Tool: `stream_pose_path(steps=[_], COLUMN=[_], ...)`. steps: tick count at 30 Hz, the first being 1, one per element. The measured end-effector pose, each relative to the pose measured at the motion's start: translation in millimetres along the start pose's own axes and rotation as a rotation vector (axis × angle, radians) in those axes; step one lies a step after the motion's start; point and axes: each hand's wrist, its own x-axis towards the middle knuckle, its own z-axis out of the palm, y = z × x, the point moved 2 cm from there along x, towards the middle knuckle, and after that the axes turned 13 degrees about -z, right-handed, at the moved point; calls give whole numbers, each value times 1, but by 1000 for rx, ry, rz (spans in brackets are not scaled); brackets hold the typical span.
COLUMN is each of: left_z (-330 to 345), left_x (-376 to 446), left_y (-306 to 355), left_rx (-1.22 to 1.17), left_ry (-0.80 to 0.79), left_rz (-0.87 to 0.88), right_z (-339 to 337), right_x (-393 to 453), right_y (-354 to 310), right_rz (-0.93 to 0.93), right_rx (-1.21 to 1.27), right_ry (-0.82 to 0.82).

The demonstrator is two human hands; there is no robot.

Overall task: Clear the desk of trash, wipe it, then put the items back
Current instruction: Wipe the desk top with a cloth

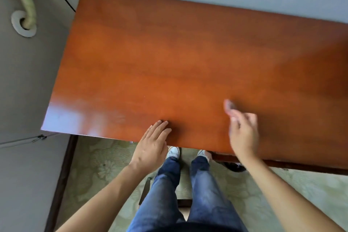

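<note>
Reddish wooden bench [188, 58] stands against a grey wall; left hand [150, 145] lies flat near its front edge, fingers straight, right hand [243, 133] blurred, fingers loosely extended.

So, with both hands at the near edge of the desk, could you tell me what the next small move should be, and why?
Probably reach away to fetch the first item: the desk shows nothing on it, and the left hand lies flat and holds nothing; the blurred right hand looks empty too.

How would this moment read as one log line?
left hand: flat on desk | right hand: blurred above desk | cloth: unseen
</note>
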Motion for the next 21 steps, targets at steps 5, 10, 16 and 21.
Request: stream_pose_path(steps=[5,10,16,21], left_z=[-15,-41,-64,-59], left_x=[-21,-38,-66,-71], left_y=[-7,-19,-43,-37], left_rx=[-48,-102,-26,64], left_ry=[39,179,229,166], left_rz=[-77,-218,-311,-351], right_z=[33,120,101,69], right_x=[-26,-69,-25,24], right_y=[-26,-189,-168,-85], right_rz=[272,-245,-166,-14], right_rx=[-79,234,397,158], right_ry=[-29,-547,-357,-262])
